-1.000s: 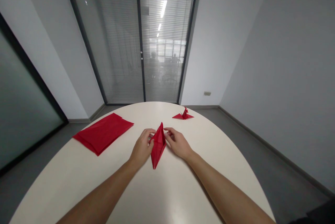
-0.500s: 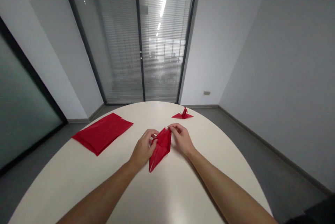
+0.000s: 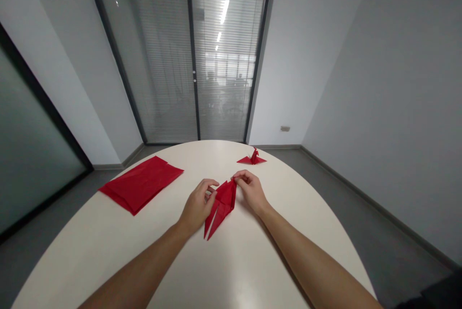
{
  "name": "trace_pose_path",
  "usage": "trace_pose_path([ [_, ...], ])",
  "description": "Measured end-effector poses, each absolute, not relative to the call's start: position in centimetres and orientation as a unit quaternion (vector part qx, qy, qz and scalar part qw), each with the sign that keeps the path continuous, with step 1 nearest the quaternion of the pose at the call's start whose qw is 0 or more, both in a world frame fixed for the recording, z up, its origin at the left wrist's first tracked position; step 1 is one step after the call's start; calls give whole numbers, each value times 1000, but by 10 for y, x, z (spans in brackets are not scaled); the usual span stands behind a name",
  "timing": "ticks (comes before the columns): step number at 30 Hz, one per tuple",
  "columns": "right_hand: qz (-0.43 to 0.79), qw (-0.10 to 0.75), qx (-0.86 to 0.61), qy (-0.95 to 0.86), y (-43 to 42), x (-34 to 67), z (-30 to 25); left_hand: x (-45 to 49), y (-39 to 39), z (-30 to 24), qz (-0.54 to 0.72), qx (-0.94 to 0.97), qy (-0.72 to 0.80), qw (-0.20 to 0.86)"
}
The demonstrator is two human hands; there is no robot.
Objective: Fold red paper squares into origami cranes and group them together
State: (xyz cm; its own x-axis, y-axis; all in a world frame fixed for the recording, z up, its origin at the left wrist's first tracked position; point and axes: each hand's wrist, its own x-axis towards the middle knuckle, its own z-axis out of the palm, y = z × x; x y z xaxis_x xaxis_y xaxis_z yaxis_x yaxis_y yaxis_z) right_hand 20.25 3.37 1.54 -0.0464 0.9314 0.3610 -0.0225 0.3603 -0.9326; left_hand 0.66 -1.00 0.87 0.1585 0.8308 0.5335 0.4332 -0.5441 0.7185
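Note:
Between my hands is a folded piece of red origami paper (image 3: 225, 198), its two narrow points directed toward me with a slit parting them. My left hand (image 3: 200, 203) is at its left edge, the thumb against the paper and the index finger curved above. At the upper right corner my right hand (image 3: 250, 188) pinches the paper between thumb and fingertips. Beyond my right hand a finished red paper crane (image 3: 254, 157) stands with its wings spread.
A stack of red paper sheets (image 3: 142, 184) lies at the left of the round white table (image 3: 173, 270). Past the table's far edge are glass panels with blinds (image 3: 224, 102) and a grey wall (image 3: 390, 107).
The slit between the two near points has widened, and the paper's top has dipped slightly. Both hands have hardly moved.

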Motion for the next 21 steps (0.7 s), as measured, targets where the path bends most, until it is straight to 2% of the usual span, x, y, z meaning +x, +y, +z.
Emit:
trace_pose_path([
  [8,504,575,-372,-525,37,202,9,7,-9,7,487,729,431,212],
  [13,578,548,-346,-496,34,204,10,6,-8,8,504,714,438,211],
  [21,519,515,-349,-586,27,197,13,3,-9,11,499,747,417,138],
])
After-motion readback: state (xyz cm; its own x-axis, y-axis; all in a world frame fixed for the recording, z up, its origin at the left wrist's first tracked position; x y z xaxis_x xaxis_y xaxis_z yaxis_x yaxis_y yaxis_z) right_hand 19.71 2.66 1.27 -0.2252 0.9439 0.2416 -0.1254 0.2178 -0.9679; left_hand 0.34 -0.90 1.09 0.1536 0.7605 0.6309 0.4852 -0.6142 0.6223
